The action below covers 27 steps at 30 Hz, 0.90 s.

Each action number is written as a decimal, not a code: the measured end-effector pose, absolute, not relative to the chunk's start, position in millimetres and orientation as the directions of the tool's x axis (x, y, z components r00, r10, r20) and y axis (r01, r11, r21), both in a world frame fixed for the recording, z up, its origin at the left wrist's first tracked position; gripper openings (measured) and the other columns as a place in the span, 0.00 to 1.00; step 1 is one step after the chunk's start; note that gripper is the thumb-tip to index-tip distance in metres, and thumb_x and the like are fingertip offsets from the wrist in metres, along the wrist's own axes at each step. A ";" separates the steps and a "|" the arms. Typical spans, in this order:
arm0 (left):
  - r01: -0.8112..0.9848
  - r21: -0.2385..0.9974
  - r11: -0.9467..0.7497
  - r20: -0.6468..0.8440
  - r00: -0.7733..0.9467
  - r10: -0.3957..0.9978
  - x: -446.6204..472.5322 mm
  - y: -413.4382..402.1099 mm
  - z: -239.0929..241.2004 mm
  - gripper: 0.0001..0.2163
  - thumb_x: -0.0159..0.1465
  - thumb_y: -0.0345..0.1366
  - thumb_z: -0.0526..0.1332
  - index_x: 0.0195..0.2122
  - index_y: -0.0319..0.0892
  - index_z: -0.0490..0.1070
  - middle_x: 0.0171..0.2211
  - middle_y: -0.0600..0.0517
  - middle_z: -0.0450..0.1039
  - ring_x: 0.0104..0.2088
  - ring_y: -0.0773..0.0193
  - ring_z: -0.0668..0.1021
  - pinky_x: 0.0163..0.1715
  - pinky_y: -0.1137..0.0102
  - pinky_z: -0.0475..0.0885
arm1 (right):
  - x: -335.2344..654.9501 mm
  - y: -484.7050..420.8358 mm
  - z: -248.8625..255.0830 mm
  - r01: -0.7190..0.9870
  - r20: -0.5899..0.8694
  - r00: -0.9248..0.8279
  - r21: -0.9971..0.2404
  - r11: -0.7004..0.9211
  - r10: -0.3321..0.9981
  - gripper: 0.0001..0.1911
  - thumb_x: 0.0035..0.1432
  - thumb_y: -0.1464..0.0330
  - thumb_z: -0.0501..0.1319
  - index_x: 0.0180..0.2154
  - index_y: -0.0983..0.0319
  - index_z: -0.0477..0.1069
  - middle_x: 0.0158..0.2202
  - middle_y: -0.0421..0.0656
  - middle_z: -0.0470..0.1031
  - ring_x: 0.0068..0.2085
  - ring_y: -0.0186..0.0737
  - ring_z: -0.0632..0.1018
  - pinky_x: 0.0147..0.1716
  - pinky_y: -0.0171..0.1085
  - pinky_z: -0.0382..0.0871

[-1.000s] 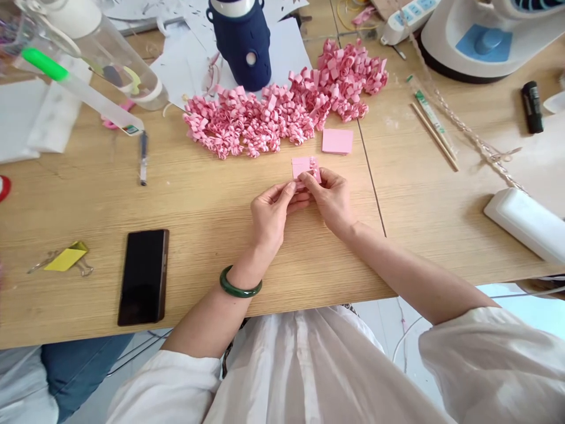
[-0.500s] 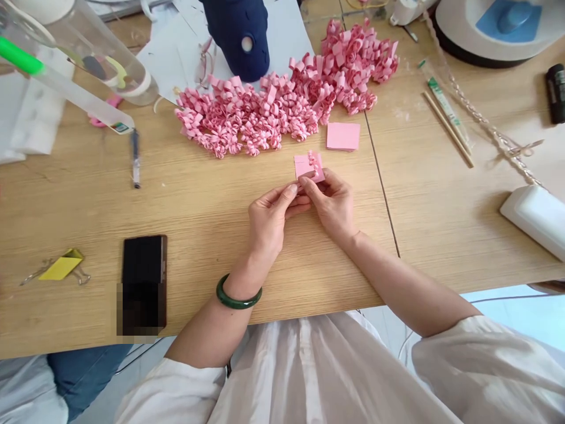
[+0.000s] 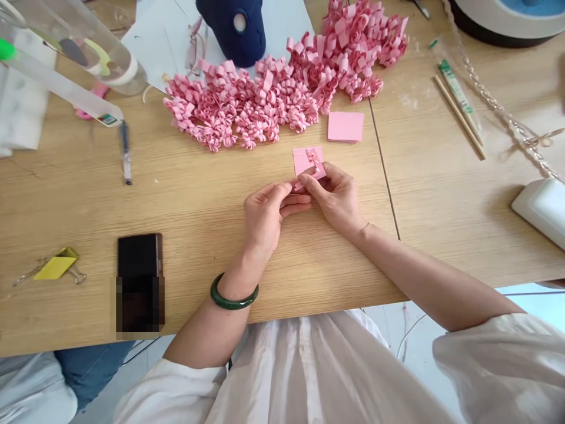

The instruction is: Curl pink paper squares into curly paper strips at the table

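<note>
My left hand, a green bangle at its wrist, has thumb and index finger pinched at a thin pink paper strip. My right hand pinches the same strip from the other side. Just beyond the fingertips is a small pink paper piece with little curls on it. I cannot tell whether it lies on the table or is partly held. A stack of pink paper slips sits further back. Behind stretches a long heap of curled pink paper flowers.
A dark blue cup-like object stands behind the flowers. To the left are a phone, a yellow binder clip, a pen and a clear bottle. Sticks and a white block lie right on the wooden table.
My left hand has shifted slightly left, and its fingertips are a little further from my right thumb. The camera view has moved slightly; the table things stay put.
</note>
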<state>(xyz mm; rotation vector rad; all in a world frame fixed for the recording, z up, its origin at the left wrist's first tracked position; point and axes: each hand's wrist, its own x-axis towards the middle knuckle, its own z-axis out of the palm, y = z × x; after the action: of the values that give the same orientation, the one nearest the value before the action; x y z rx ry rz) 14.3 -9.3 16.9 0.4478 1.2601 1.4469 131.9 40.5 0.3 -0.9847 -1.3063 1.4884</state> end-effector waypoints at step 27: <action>-0.169 0.978 0.119 -0.179 -0.407 0.896 14.4 -14.8 10.5 0.10 0.58 0.43 0.72 0.34 0.41 0.80 0.29 0.53 0.80 0.25 0.69 0.79 0.32 0.70 0.81 | 133.1 38.9 -1.7 -0.133 -0.011 -0.298 -0.990 -0.053 0.954 0.12 0.60 0.59 0.68 0.31 0.59 0.71 0.30 0.38 0.75 0.31 0.32 0.76 0.31 0.33 0.73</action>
<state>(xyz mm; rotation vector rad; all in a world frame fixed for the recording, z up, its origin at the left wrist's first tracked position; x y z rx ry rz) 14.4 -14.8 10.5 0.7528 1.4740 1.4569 133.1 38.9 -1.7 -0.9696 -1.3010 1.5149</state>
